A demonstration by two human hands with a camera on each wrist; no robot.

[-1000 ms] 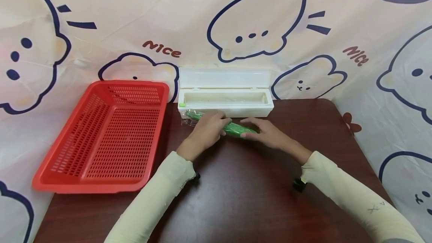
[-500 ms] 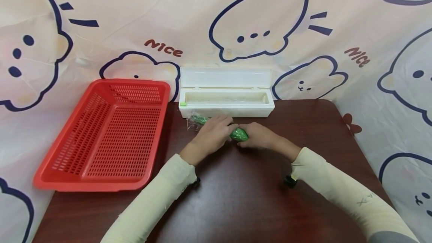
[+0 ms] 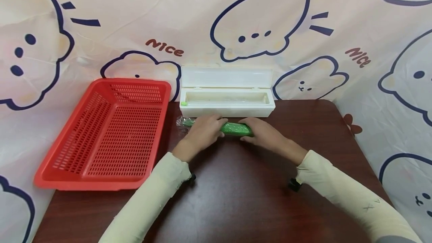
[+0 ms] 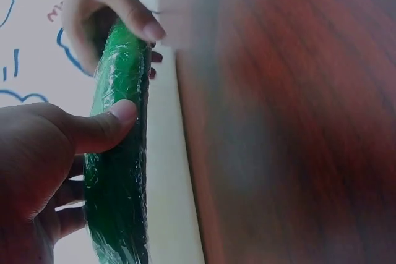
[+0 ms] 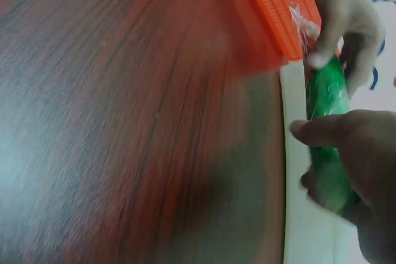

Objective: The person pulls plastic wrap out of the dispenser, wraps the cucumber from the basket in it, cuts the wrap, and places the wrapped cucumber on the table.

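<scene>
A green cucumber [image 3: 235, 129] wrapped in clear plastic film lies crosswise in front of the white box. My left hand [image 3: 203, 132] grips it left of its middle, with the thumb [image 4: 124, 112] on the near side and fingers behind. Loose crinkled film [image 3: 180, 123] sticks out past the cucumber's left end. At the other end my right hand [image 3: 266, 134] holds the cucumber, thumb [image 5: 303, 128] on one side and fingers round the other. Part of the cucumber is hidden under each hand.
Behind the hands stands a long white film box [image 3: 227, 112], its lid [image 3: 226, 77] raised and a small green piece at its left corner. A red slotted basket [image 3: 126, 134] sits on the left of the dark wooden table [image 3: 236, 198]. A printed cloth hangs behind.
The cucumber has gone from slanting to nearly level. My right hand moved in to the cucumber's right end, then back a little right with it; my left hand shifted slightly.
</scene>
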